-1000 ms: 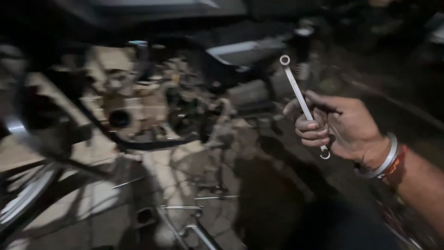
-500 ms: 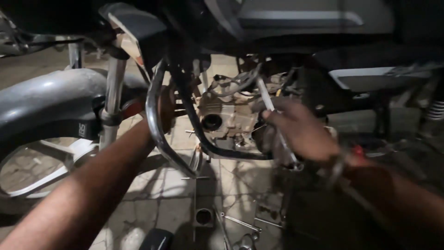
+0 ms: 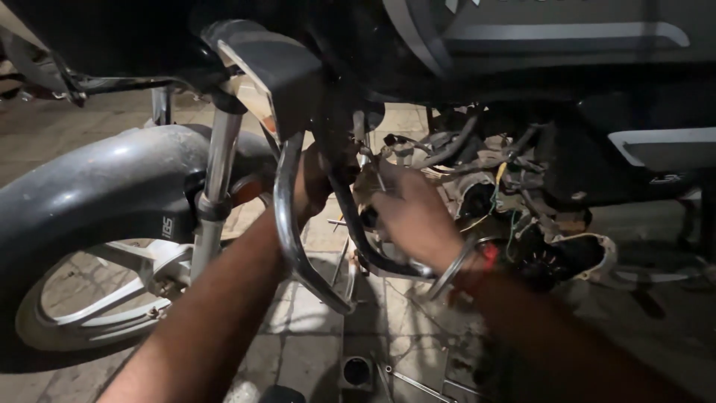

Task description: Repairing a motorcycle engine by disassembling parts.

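Here, both hands reached into the stripped engine [image 3: 485, 201] of a motorcycle, which sat at about one o'clock from the frame's centre. The right hand [image 3: 414, 216] was closed around a slim metal wrench [image 3: 378, 177], whose visible shaft rose toward eleven o'clock from the knuckles, against the engine's front. A metal bangle [image 3: 450, 269] and a red band [image 3: 486, 257] circled that wrist. The left hand [image 3: 312, 183] had passed behind the chrome crash guard [image 3: 287, 224]; the tube and the shadow hid its fingers, so whether it gripped anything could not be told. It lay just beside the right hand, at its nine o'clock. Loose wires [image 3: 498, 195] hung at three o'clock from the right hand. The front wheel's grey mudguard [image 3: 97, 186] and the chrome fork leg [image 3: 212, 201] stood at nine o'clock, well apart from the engine. On the tiled floor [image 3: 313, 336] at six o'clock lay a small round socket [image 3: 356, 371].
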